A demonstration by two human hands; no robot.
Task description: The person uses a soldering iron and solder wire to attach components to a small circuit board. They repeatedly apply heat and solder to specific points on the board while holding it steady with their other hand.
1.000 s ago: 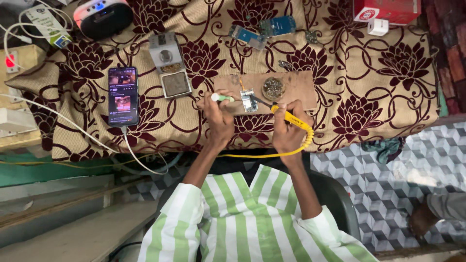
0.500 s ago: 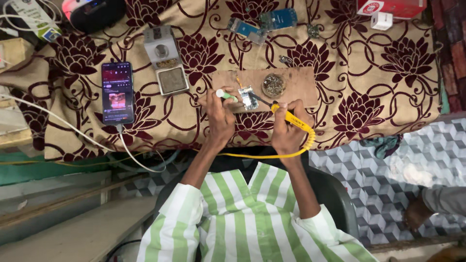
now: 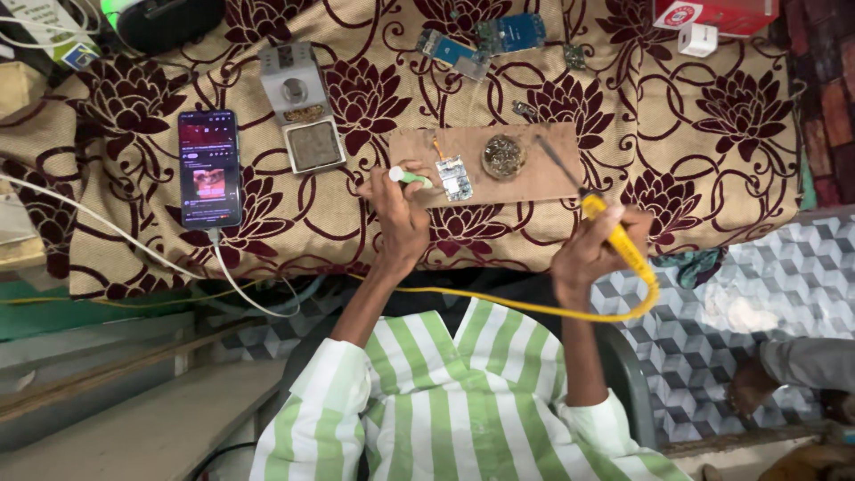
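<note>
- My right hand (image 3: 592,254), lower right of centre, grips the yellow soldering iron (image 3: 614,240), tip lifted off the work.
- My left hand (image 3: 401,218) pinches a green-tipped tool (image 3: 408,177) beside the small circuit board (image 3: 454,177).
- That board lies mid-frame on the wooden board (image 3: 525,178); soldering looks unfinished.

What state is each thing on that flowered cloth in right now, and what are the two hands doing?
Left hand: closed on a green-and-white tool, its tip by the small circuit board.
Right hand: gripping the yellow soldering iron, tip raised over the wooden board.
Smartphone: screen lit, cable plugged in.
Round tin: open.
</note>
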